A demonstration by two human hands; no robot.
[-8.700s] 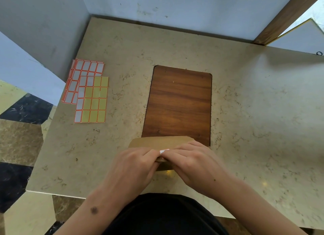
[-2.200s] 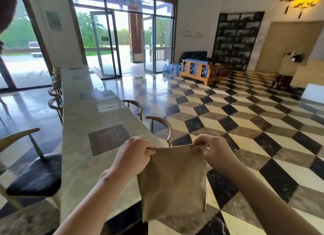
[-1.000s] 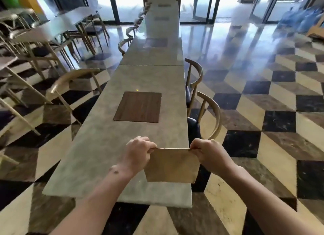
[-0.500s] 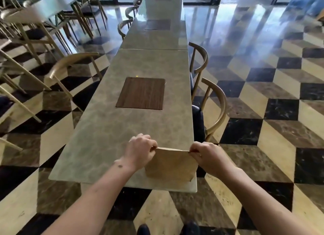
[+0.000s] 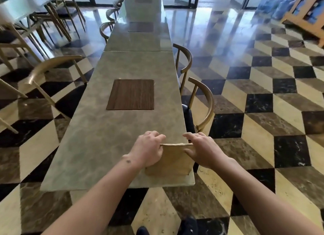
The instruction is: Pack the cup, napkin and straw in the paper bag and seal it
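A: Where is the paper bag [image 5: 172, 162] kept?

B: It is stood on the near right corner of the long table [image 5: 108, 147], low in the middle of the frame. Its folded top is pinched by both hands. The left hand [image 5: 149, 149] is curled round the top left corner. The right hand [image 5: 201, 149] is curled round the top right corner, with the thumb laid across the front.

A: Can the cup, napkin and straw be seen?

B: No. They may be hidden inside the bag. That cannot be told from here.

A: What could go wrong?

B: The bag is set very close to the table's edge, right by the corner. If it is let go too fast or bumped, it could be tipped off onto the floor [image 5: 263, 147]. If the top is pulled too hard, the fold could be opened or the thin paper torn.

A: What is everything made of?

B: The bag is made of brown paper, flat at the front and a bit crinkly. The table is smooth, shiny stone with a dark wooden square [image 5: 130, 94] set in it. Curved wooden chairs [image 5: 203, 103] are placed beside it. The floor is covered in shiny black and yellow squares.
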